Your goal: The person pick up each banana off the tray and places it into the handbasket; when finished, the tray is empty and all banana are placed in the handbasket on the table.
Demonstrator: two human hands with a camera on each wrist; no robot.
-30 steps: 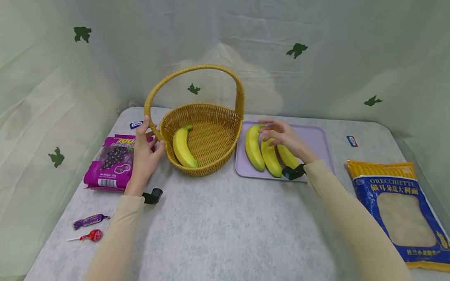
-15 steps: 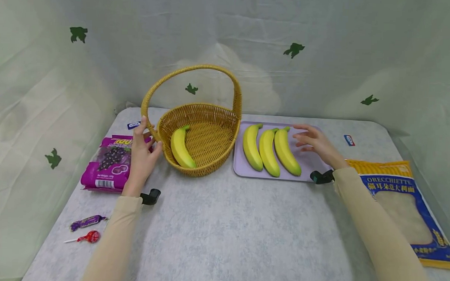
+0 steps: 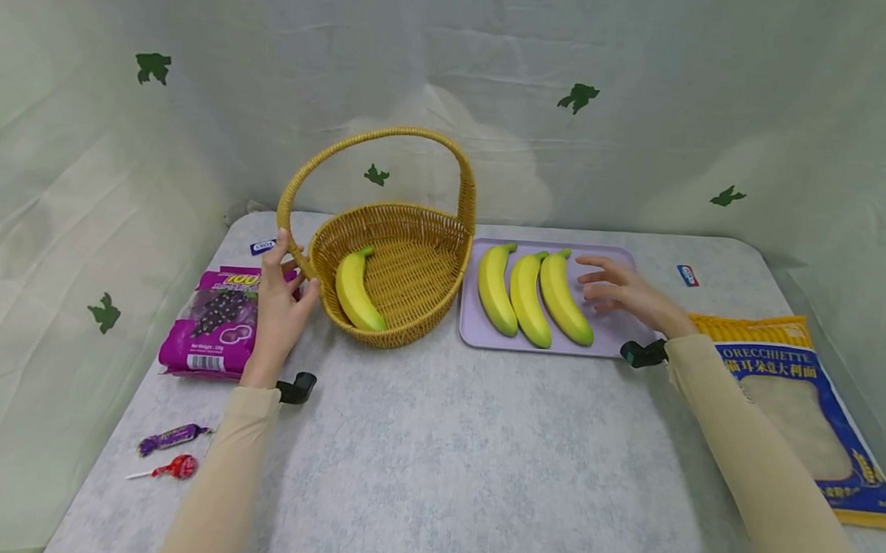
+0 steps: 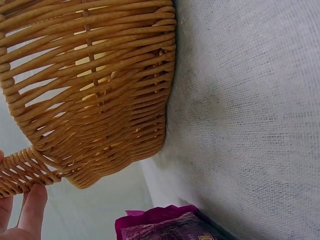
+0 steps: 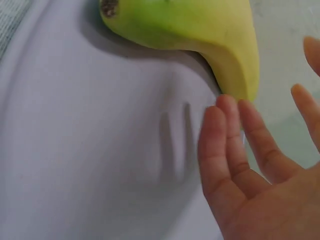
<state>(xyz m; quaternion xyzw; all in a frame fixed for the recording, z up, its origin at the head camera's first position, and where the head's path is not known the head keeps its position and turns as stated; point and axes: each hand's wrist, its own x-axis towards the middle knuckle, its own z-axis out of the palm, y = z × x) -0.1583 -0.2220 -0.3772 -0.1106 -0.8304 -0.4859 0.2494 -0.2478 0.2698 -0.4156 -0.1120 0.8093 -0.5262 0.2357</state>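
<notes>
Grip first: our left hand [image 3: 277, 299] holds the base of the wicker basket's [image 3: 415, 227] handle, fingers curled round it; our right hand [image 3: 621, 292] is released, fingers spread over the lilac tray [image 3: 619, 262], just beside the nearest banana [image 3: 563, 297] of three. One banana [image 3: 356, 290] already lies in the basket. We judge the smooth, curved fruit could roll or slip from a loose hold, or the light tray could slide on the surface [image 3: 437, 455]
</notes>
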